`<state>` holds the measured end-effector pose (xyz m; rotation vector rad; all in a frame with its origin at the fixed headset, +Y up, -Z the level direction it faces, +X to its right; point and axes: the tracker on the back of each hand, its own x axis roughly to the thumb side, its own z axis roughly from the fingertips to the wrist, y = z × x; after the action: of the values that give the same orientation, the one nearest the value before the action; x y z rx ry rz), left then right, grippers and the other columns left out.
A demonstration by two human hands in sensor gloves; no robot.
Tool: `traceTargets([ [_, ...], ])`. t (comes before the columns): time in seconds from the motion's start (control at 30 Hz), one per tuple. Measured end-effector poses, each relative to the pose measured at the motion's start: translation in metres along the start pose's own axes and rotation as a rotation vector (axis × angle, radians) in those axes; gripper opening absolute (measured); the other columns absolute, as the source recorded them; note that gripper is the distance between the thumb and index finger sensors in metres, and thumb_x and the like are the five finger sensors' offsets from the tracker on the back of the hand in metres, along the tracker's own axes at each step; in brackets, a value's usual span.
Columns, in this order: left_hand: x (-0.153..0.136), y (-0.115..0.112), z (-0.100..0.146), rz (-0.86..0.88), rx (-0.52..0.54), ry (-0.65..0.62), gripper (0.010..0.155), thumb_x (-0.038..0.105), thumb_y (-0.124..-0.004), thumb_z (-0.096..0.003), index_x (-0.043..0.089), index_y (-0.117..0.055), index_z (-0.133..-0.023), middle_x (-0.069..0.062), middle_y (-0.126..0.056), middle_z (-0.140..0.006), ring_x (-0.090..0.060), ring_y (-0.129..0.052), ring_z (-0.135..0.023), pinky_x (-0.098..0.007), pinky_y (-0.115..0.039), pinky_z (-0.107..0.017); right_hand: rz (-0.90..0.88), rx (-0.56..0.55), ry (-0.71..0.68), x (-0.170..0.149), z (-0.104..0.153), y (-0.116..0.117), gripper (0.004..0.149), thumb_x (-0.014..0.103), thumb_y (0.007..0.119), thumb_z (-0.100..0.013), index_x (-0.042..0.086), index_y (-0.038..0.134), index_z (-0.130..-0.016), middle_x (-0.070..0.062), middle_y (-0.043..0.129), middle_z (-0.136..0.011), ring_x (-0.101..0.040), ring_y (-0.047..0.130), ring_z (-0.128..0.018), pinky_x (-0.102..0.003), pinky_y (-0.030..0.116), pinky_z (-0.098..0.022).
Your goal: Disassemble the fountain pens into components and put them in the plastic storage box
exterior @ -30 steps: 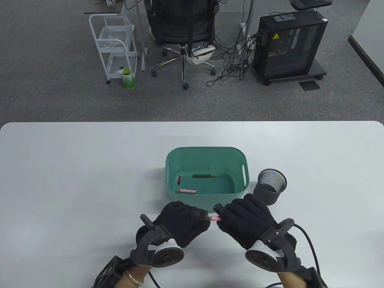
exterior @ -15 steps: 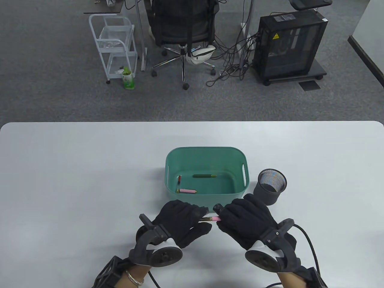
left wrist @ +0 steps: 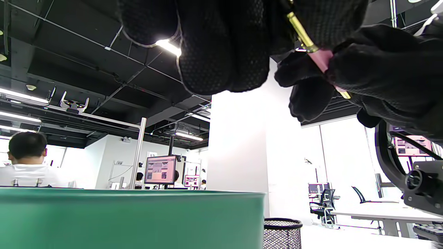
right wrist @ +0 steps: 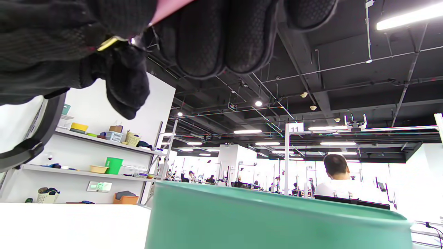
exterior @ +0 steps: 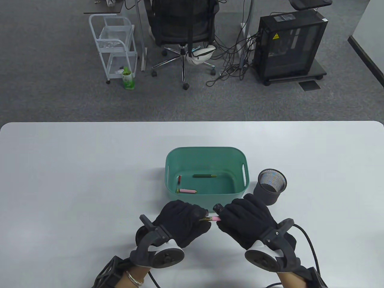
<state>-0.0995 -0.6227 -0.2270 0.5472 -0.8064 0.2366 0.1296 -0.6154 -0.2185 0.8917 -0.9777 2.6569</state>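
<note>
Mostly hidden, the pink pen [exterior: 214, 218] shows only a short stretch between 2 fists: left hand [exterior: 183, 223] curls round its gold end, right hand [exterior: 244, 220] round the pink barrel, just short of the green box [exterior: 206, 151]; the nib can't be seen.

The green storage box [exterior: 206, 153] sat right past both hands, with the mesh pen cup [exterior: 271, 186] just beside its right wall. Left of the box, the table [exterior: 75, 180] lay wide open.
</note>
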Motion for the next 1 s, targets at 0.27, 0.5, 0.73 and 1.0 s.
traceTargets([
  [0.27, -0.0005, -0.0005, -0.0004, 0.011, -0.006, 0.000, 0.047, 0.050, -0.064, -0.0662, 0.013, -0.083, -0.088, -0.003, -0.102, -0.077, -0.020, -0.102, -0.064, -0.046, -0.076, -0.063, 0.001, 0.001, -0.003, 0.0007, 0.0001, 0.0005, 0.045, 0.052, 0.072, -0.053, 0.034, 0.086, -0.092, 0.011, 0.092, -0.080, -0.015, 0.089, -0.080, -0.048, 0.064, -0.074],
  [0.5, -0.0011, -0.0008, -0.0009, 0.020, -0.010, -0.001, 0.049, 0.048, -0.057, -0.0673, 0.013, -0.088, -0.084, -0.004, -0.105, -0.070, -0.020, -0.104, -0.058, -0.045, -0.078, -0.060, -0.002, 0.003, -0.006, 0.0014, 0.0000, 0.0006, 0.046, 0.052, 0.072, -0.053, 0.034, 0.086, -0.092, 0.011, 0.092, -0.080, -0.015, 0.089, -0.080, -0.048, 0.064, -0.074],
  [0.73, -0.0022, -0.0009, -0.0011, 0.030, -0.009, 0.000, 0.052, 0.047, -0.054, -0.0678, 0.013, -0.091, -0.079, -0.003, -0.107, -0.065, -0.021, -0.105, -0.054, -0.045, -0.080, -0.057, -0.004, 0.005, -0.010, 0.0024, 0.0000, 0.0012, 0.046, 0.053, 0.072, -0.053, 0.034, 0.086, -0.092, 0.011, 0.092, -0.080, -0.015, 0.089, -0.080, -0.048, 0.064, -0.074],
  [1.0, -0.0026, -0.0009, -0.0007, 0.033, -0.011, -0.003, 0.058, 0.054, -0.055, -0.0665, 0.012, -0.085, -0.092, -0.006, -0.104, -0.077, -0.024, -0.102, -0.064, -0.048, -0.076, -0.063, -0.003, 0.002, -0.006, 0.0018, 0.0001, 0.0009, 0.045, 0.052, 0.072, -0.053, 0.034, 0.086, -0.092, 0.011, 0.092, -0.080, -0.015, 0.089, -0.080, -0.048, 0.064, -0.074],
])
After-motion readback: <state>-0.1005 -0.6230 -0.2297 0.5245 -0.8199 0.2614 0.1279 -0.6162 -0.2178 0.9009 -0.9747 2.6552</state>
